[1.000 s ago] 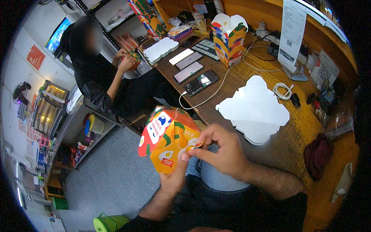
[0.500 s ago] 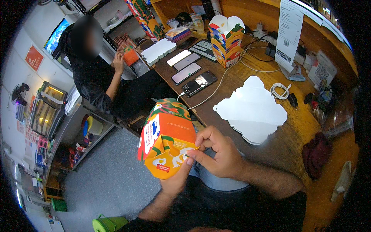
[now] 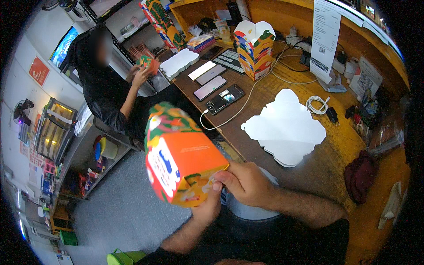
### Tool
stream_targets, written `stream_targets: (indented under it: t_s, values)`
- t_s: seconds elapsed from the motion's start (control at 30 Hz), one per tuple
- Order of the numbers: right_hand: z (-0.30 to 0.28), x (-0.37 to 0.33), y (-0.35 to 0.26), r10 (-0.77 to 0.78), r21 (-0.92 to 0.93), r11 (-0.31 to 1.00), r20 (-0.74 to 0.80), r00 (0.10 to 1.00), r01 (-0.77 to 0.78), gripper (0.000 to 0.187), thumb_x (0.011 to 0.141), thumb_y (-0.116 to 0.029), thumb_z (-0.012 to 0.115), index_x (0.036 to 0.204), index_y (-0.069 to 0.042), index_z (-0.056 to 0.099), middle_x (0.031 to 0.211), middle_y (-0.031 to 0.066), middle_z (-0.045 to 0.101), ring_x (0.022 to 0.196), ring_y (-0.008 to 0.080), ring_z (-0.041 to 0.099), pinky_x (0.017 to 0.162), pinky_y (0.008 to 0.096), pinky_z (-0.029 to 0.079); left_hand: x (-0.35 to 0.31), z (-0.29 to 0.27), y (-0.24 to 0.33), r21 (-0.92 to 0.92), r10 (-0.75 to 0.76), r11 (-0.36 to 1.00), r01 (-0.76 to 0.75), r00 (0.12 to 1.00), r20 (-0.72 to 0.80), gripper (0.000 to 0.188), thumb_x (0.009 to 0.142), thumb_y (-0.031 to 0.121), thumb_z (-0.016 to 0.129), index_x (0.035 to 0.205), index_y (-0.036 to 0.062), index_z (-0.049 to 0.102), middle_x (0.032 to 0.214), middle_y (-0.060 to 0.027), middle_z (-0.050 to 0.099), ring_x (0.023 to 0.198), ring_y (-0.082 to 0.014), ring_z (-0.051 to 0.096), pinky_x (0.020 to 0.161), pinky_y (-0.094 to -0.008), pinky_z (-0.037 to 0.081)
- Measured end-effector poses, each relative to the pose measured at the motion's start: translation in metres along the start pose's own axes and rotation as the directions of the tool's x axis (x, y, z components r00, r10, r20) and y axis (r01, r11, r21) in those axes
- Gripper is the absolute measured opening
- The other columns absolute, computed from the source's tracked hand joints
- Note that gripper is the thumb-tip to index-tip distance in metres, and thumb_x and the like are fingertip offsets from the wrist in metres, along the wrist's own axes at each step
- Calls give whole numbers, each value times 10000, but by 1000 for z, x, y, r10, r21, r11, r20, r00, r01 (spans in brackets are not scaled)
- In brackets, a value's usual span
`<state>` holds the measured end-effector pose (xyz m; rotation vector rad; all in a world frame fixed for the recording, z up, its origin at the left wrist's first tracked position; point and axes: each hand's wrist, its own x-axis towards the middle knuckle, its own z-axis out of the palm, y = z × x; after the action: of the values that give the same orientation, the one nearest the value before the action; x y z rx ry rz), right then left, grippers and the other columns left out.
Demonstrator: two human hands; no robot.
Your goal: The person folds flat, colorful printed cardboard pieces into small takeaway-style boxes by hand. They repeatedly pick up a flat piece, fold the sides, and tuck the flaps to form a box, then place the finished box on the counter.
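Observation:
A patterned orange, green and yellow cardboard food box (image 3: 194, 152) is held up over my lap, left of the table edge, with its yellow base toward me. My left hand (image 3: 207, 210) grips it from below, its thumb up against the base and most fingers hidden behind the box. At the box's right bottom corner my right hand (image 3: 247, 183) pinches the cardboard between thumb and fingers. On the table to the right lies a flat white box blank (image 3: 287, 128). Farther back stands a stack of folded patterned boxes (image 3: 253, 53).
Several phones, among them a black phone (image 3: 225, 99) on a white cable, lie by a keypad (image 3: 229, 59). More white blanks (image 3: 179, 63) are at the far table end. A seated person (image 3: 104, 84) handles another patterned box. A paper receipt (image 3: 324, 39) hangs at the right.
The box has turned and tilted in my hands, its far end swinging left and up, showing more of its orange side. The other person's hands have come down onto a patterned box.

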<state>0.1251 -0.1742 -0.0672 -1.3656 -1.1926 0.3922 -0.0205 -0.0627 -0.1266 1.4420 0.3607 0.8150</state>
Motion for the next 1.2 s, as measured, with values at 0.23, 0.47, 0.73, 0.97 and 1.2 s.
stream_targets:
  t_s: [0.23,0.47,0.73,0.97,1.2]
  values:
    - [-2,-3,7,-115,47,993,185,976,108,369,1126,-359,583,1205,-11,675,818,240,693,789,458,722,696,542,548,-19,-1,1,-251,198,950,-185,980,27,555,1068,267,711,1520,34,491,1473,-132,607,1394,-298,557,1194,-501,426]
    - [-2,-1,3,-42,85,996,225,973,23,772,1018,-509,730,1484,39,452,1023,264,696,949,437,731,814,514,571,-15,1,-5,-386,64,920,-64,998,-13,520,1073,272,702,1503,47,517,1434,-114,620,1353,-276,579,1189,-478,415]
    - [5,7,8,-208,260,946,27,978,194,1466,718,-434,1039,1674,-34,1,1594,284,385,1531,407,385,1296,563,262,9,21,-21,-344,-84,936,74,996,-13,507,1066,272,703,1486,41,538,1428,-138,618,1351,-298,580,1188,-471,414]
    - [-2,7,-6,-312,-29,949,28,950,313,1163,703,-301,1008,1618,-62,330,1525,280,405,1463,469,417,1230,563,359,3,16,-38,-276,-112,953,123,992,55,497,1060,272,704,1472,36,556,1422,-160,617,1350,-317,581,1187,-465,413]
    - [15,-3,3,-507,5,860,127,852,511,1113,689,-259,976,1628,-258,380,1565,301,381,1394,556,481,1160,610,461,91,-66,-124,376,230,900,-223,973,26,487,1054,272,705,1457,31,574,1417,-181,615,1349,-336,581,1186,-459,412]
